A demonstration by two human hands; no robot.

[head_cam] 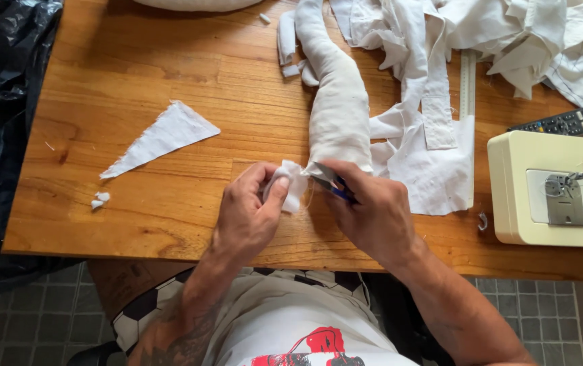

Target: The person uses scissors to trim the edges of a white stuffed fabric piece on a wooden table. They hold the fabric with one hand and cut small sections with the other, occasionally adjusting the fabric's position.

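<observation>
Two bare hands meet at the near edge of a wooden table (pixel 135 74), both busy at the open end of a long stuffed white fabric tube (pixel 337 108). That tube is the nearest thing to a container here: a sewn cloth sleeve, plump with filling, running from the far side of the table toward the person and ending right between the hands. The left hand (pixel 247 213) has its thumb and fingers pinched together on a tuft of white stuffing or cloth (pixel 290 183) that bulges from the tube's mouth. The right hand (pixel 373 213) is closed around a small tool with a blue handle (pixel 337 190), its metal tip laid against the same open end; whether it is scissors or another cutter cannot be told. So the tube's end sits directly at both grips, touching each.

Beside the tube on the right lies a heap of white fabric scraps (pixel 481 34) over a pale ruler (pixel 468 81). A cream sewing machine (pixel 542 190) stands at the right edge, with a black remote control (pixel 566 122) behind it. A triangular white cloth offcut (pixel 162 135) lies well apart to the left, and black plastic sheeting (pixel 0 102) hangs off the table's left side.
</observation>
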